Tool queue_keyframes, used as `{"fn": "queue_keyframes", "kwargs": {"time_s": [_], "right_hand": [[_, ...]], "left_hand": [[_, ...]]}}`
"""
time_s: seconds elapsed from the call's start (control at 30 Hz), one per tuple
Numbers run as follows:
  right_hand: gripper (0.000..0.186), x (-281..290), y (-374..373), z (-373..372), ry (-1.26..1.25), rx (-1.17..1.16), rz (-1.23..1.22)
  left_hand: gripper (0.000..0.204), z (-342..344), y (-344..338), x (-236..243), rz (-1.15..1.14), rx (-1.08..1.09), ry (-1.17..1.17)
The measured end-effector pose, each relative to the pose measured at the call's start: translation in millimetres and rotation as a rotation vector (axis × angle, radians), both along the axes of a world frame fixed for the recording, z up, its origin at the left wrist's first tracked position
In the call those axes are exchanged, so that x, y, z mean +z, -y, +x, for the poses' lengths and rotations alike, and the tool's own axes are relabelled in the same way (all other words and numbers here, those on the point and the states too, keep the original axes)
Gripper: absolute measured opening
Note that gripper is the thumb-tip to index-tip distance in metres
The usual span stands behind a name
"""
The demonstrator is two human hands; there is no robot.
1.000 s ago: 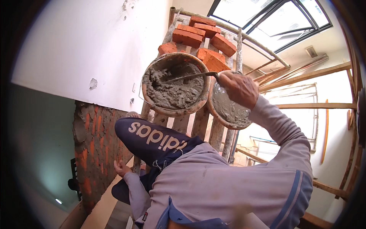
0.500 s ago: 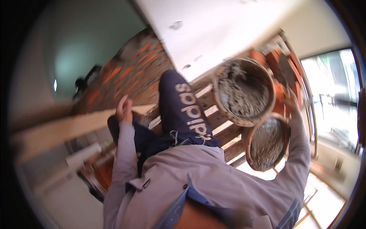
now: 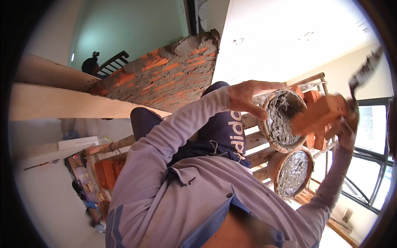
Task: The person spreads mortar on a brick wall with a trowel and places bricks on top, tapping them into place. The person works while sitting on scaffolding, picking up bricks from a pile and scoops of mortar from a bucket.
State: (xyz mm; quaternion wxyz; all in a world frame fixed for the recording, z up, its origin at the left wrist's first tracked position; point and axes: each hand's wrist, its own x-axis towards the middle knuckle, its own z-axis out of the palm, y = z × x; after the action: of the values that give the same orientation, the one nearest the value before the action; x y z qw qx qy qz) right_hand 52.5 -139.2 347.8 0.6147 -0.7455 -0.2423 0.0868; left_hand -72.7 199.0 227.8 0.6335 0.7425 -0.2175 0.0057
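My right hand grips an orange clay brick and a mortar-smeared trowel together. The brick, slightly blurred, is lifted over the right side of a round bucket of grey mortar; the trowel's blade points up and away. Across my thigh reaches my left hand, holding nothing, with thumb and fingers spread beside the mortar bucket's far-left rim. A second bucket, nearer to me, holds wet, shiny grey stuff.
Loose bricks are stacked behind the mortar bucket. Wooden scaffold poles lie under the buckets. A half-mortared brick wall rises ahead and left. More bricks sit at my left. On the right is a dark-framed window.
My right hand has risen from beside the brick stack, now with a brick as well as the trowel. My left hand has swung rightward from near my left knee to the mortar bucket.
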Motion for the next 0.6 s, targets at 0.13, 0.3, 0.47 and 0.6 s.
{"fn": "queue_keyframes", "kwargs": {"time_s": [0.13, 0.3, 0.47, 0.6], "right_hand": [[0.074, -20.4, -150.7, -43.4, -0.195, 0.272, 0.411], [0.045, -62.6, -258.3, -57.3, -0.238, 0.481, 0.700], [0.026, -132.7, -283.5, -77.1, -0.341, 0.055, 0.617], [0.023, -196.5, -268.3, -97.1, -0.528, -0.052, 0.549]], "left_hand": [[0.096, -32.9, -36.3, 49.6, -0.276, -0.172, -0.265], [0.091, -66.4, -118.1, 29.3, -0.519, 0.032, -0.227], [0.084, -69.6, -218.0, 14.2, 0.116, 0.635, -0.125], [0.086, -12.5, -281.2, -14.6, 0.791, 0.816, -0.051]]}}
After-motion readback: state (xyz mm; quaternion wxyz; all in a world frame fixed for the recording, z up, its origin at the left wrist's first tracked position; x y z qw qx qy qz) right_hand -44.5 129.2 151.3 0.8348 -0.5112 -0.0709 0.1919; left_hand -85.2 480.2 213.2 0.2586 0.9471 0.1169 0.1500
